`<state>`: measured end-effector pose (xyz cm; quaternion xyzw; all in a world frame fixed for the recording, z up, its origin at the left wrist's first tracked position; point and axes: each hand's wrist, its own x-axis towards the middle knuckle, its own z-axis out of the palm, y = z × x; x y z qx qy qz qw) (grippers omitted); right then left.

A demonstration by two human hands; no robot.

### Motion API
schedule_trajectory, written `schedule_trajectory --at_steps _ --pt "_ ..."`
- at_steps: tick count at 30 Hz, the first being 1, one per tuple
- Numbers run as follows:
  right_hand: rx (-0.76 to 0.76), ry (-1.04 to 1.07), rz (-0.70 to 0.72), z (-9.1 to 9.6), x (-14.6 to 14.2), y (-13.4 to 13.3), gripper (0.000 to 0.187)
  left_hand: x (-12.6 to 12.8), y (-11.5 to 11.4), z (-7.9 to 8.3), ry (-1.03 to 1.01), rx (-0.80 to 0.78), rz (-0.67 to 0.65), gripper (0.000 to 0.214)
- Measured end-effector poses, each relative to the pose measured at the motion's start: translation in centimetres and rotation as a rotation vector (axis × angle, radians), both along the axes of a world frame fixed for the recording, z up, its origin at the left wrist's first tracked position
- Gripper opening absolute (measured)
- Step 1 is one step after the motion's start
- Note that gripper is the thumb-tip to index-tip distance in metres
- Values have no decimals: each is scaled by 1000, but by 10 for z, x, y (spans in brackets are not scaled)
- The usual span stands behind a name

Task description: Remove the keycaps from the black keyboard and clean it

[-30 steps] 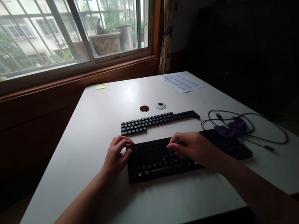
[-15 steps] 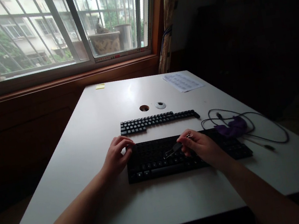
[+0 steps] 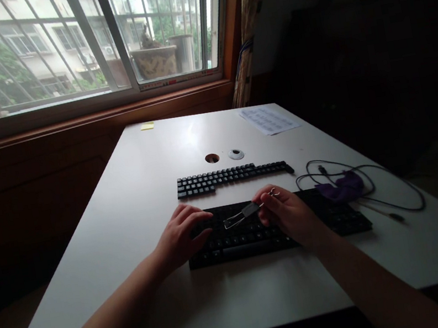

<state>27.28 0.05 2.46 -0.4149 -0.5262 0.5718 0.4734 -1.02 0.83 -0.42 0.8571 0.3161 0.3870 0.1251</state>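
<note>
Through the head camera I have the right hand (image 3: 288,214) pinching a wire keycap puller (image 3: 251,209) between thumb and fingers. Its wire loops point left, above the middle of the black keyboard (image 3: 239,250), and its ringed end pokes out past the fingers. I cannot tell whether a key cap sits between the wire tips.

My left hand (image 3: 182,234) is over the keyboard's left end, thumb and forefinger spread apart and aimed toward the wires; I see nothing pinched in it.

The keyboard lies flat across the white table (image 3: 141,300). Caps show along its front rows, while the area behind them is too dark for me to read.

Just behind it, loose keycaps (image 3: 215,180) are lined up in close rows. To the right I see a looped black cable (image 3: 421,197) with a purple cloth (image 3: 343,187) lying among its coils. Farther back are two round cable holes (image 3: 212,158), printed sheets (image 3: 269,120) near the far right corner and a yellow sticky note (image 3: 147,126) by the far edge.
</note>
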Motion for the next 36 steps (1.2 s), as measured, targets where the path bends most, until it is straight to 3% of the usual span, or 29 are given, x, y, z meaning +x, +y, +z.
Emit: schedule_trajectory --at_steps 5,15,19,36 --pt "-89 130 74 -5 -18 0 33 7 -11 6 -47 23 -101 39" --pt "-148 142 66 -17 -23 4 36 6 -11 1 -6 32 -112 21" --pt "-155 143 70 -20 -23 4 35 8 -10 2 -9 21 -106 24" --pt "-143 186 70 -22 -27 3 31 8 -11 -2 -98 -382 -115 26"
